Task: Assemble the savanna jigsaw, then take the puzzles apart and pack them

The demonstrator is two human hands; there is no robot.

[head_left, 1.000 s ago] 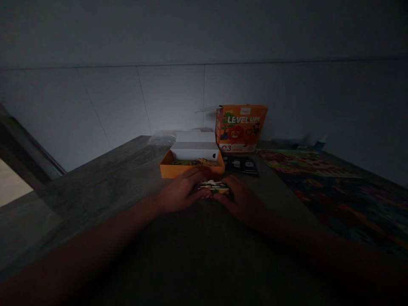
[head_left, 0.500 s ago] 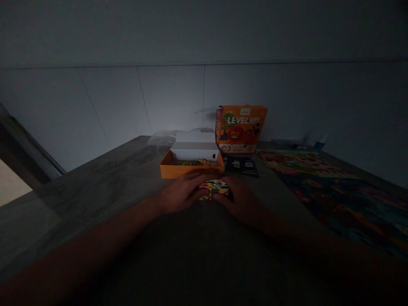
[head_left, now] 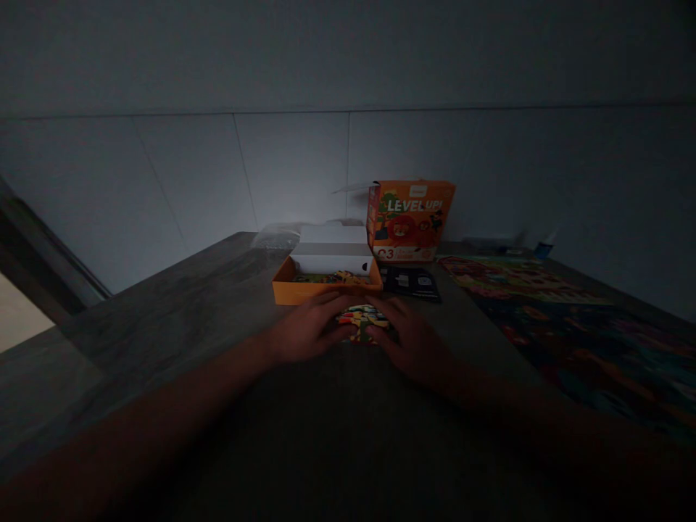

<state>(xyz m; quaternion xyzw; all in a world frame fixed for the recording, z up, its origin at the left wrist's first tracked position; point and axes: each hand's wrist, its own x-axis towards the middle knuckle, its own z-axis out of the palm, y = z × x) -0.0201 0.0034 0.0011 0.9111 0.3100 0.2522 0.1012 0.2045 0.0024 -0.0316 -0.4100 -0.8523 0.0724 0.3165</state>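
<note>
Puzzle pieces [head_left: 362, 316] between both hands [head_left: 304, 330] [head_left: 416, 341]

A small bundle of jigsaw pieces [head_left: 363, 317], printed in yellow, green, red, white and dark colours, sits just below the middle of the frame. The pieces are gathered close together, their patterned tops and edges making one busy, many-coloured patch. The bundle is held from both sides, its left and right ends covered. Dim light hides the individual outlines and the exact number.
</note>
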